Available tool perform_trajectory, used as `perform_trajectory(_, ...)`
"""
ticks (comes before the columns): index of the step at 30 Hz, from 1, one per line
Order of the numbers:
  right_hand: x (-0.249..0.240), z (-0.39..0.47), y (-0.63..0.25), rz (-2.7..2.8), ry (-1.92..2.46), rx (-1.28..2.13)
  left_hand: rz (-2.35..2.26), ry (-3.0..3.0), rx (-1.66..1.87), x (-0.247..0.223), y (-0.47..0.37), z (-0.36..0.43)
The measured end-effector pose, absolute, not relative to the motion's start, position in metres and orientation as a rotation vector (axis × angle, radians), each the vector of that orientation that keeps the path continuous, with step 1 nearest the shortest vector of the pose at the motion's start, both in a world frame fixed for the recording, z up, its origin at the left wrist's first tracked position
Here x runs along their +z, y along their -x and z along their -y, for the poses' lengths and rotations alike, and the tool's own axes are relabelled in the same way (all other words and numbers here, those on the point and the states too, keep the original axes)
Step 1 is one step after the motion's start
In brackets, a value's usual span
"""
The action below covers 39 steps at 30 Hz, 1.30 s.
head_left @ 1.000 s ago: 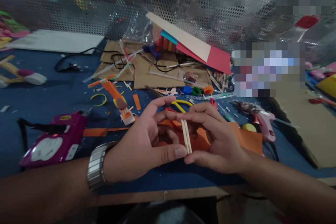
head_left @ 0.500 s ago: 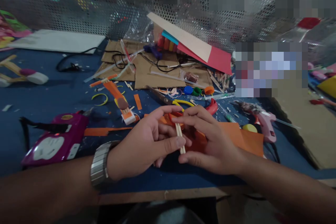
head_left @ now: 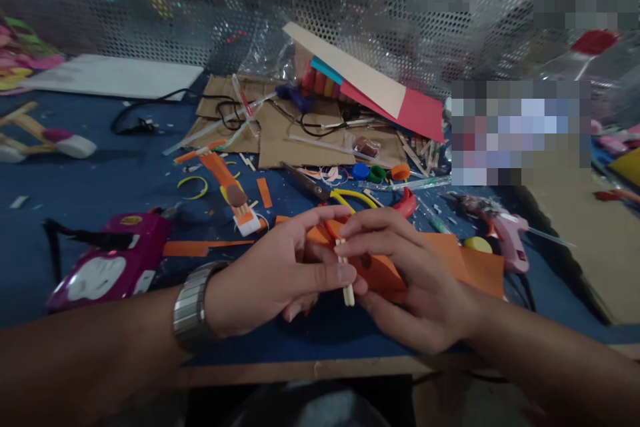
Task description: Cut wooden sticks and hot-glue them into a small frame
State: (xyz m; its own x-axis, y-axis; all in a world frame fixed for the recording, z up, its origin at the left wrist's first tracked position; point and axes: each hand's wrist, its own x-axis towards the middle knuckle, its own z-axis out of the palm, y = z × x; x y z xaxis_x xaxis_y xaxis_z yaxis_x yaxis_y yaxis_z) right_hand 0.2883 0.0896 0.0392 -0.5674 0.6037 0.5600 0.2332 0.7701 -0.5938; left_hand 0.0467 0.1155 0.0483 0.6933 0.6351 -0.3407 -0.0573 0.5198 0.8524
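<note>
My left hand (head_left: 280, 267), below a silver watch (head_left: 191, 307), pinches a small bundle of pale wooden sticks (head_left: 349, 295) between its thumb and fingers. At the upper end of the sticks, the fingertips of my right hand (head_left: 415, 273) are pressed together around them. A red piece (head_left: 330, 228) shows just above the sticks; how it joins them is hidden. Behind both hands lies orange paper (head_left: 470, 260) on the blue table. Scissors with yellow handles (head_left: 355, 197) rest just beyond my fingers.
A purple device (head_left: 113, 260) sits at the left, near an orange figure of paper and sticks (head_left: 225, 180). Bottle caps (head_left: 376, 173) and cardboard (head_left: 285, 147) lie farther back. At the right are a pink glue gun (head_left: 510, 240) and more cardboard (head_left: 575, 253).
My right thumb has moved off the lower end of the sticks, and my right fingers now touch their upper end. The sticks have shifted slightly down and right.
</note>
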Motion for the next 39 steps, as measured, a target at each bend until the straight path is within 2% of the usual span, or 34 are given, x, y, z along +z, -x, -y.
perform_trajectory(12,0.027,-0.094,-0.286,2.166,0.660,0.316,-0.643,-0.997,0.344,0.047,-0.048,-0.116)
perform_trajectory(21,0.029,-0.097,-0.290,2.069,0.798,0.249,-0.561,-1.090,0.513,0.036,-0.048,-0.111)
perform_trajectory(39,0.031,-0.093,-0.283,2.102,0.630,0.223,-0.566,-1.142,0.503,0.040,-0.047,-0.112)
